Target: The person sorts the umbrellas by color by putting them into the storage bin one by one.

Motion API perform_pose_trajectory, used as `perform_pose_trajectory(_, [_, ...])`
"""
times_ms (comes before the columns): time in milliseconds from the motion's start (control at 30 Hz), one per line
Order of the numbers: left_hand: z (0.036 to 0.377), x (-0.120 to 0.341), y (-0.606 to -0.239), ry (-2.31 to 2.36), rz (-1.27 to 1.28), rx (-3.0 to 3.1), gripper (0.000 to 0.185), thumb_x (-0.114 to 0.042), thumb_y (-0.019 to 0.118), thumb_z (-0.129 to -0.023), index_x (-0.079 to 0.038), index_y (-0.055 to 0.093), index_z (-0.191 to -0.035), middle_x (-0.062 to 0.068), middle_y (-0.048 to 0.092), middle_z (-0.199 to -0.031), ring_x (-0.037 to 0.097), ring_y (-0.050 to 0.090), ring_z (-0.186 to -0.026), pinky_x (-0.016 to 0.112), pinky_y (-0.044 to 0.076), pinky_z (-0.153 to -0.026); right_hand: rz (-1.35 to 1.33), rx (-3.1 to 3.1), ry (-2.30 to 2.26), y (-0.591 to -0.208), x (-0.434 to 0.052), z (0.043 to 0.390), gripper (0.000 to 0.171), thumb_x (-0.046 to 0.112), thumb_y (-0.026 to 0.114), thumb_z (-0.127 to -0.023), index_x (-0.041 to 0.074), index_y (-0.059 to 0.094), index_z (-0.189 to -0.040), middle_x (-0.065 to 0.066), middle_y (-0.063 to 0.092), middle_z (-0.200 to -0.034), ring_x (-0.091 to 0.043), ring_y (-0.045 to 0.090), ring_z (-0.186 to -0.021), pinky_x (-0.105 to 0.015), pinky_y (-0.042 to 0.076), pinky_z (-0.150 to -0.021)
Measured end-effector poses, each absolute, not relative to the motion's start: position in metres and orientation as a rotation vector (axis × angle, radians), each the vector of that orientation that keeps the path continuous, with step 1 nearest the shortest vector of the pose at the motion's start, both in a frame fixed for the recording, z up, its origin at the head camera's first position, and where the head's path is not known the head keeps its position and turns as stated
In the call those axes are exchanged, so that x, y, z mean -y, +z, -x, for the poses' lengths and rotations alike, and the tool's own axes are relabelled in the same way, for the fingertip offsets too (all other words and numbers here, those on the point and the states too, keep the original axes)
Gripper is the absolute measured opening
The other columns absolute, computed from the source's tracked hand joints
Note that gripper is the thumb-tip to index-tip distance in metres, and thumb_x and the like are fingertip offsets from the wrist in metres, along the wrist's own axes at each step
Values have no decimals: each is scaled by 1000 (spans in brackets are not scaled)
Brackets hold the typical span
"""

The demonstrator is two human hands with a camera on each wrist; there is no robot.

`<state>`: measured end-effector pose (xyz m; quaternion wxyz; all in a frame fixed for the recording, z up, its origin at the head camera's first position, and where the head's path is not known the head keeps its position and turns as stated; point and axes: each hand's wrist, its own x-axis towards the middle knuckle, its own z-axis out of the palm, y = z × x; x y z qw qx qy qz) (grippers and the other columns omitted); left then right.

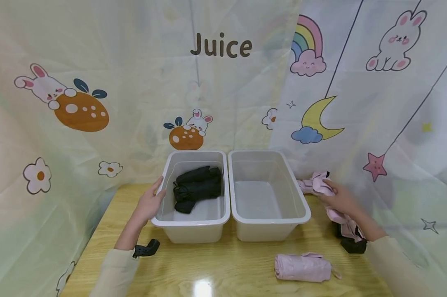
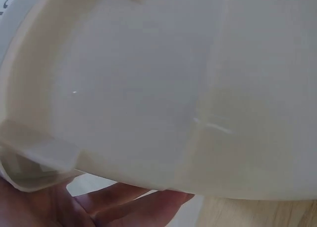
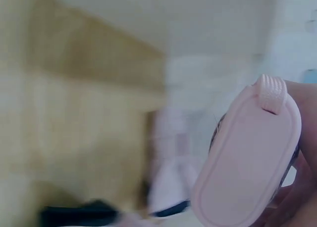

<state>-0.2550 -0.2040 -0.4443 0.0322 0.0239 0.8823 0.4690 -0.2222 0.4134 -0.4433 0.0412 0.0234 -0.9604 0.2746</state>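
Two bins on the bench, one pink umbrella in hand.

The left hand (image 1: 149,204) holds the left bin (image 1: 194,222) by its left rim, fingers curled over the edge; the left wrist view shows only the bin wall and fingers beneath it. That bin holds black umbrellas (image 1: 198,187). The right bin (image 1: 269,220), touching it, holds nothing. The right hand (image 1: 338,198) grasps a loose pink umbrella (image 1: 318,184) at the bench's right edge, just beside the right bin; the right wrist view shows its pink handle (image 3: 250,162) against the fingers. A folded pink umbrella (image 1: 303,267) lies near the front edge. By the look of it, the black ones are sorted and both pink ones remain outside the bins.
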Motion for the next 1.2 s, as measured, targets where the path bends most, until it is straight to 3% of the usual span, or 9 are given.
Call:
perform_pose_trajectory(100, [256,205,-443,1437,-114,-2709,58,-31,39,-105,-25,15,-157,26,26,-153,47,51,-117,48,54,-77,-63,2910,811,-412,-411,224,80,42,66,-91,-2,32,-150,-41,36,-139,-53,45,-116,-64,41,-86])
perform_pose_trajectory(267, [259,207,-440,1407,-158,-2684,59,-31,38,-106,-25,12,-158,24,20,-156,48,46,-123,52,51,-84,-83,2895,775,-360,-398,228,80,44,65,-91,5,31,-152,-37,42,-136,-39,50,-91,-44,44,-68])
perform_pose_trajectory(433, [260,209,-438,1390,-148,-2656,59,-34,37,-106,-25,12,-158,22,19,-157,48,40,-128,55,48,-88,-109,2925,778,-322,-374,236,81,47,65,-90,14,27,-155,-35,41,-138,-37,51,-84,-35,43,-59])
perform_pose_trajectory(600, [260,209,-440,1419,-135,-2649,58,-40,36,-105,-28,13,-157,20,18,-158,46,39,-130,56,46,-92,-157,2958,739,-306,-345,250,79,45,66,-89,20,30,-154,-31,36,-145,-37,51,-87,-33,42,-57])
perform_pose_trajectory(833, [259,209,-445,1460,-136,-2661,58,-40,38,-105,-28,15,-157,20,19,-158,45,39,-130,55,46,-92,-375,2946,711,-313,-310,278,74,38,69,-87,21,37,-151,-24,43,-144,-33,49,-100,-40,43,-71])
perform_pose_trajectory(1200, [259,208,-448,1518,-141,-2658,57,-39,39,-105,-26,18,-157,22,21,-157,45,43,-127,54,48,-90,-640,2933,758,-334,-274,306,72,24,74,-85,26,42,-149,-14,46,-144,-30,48,-107,-47,43,-89])
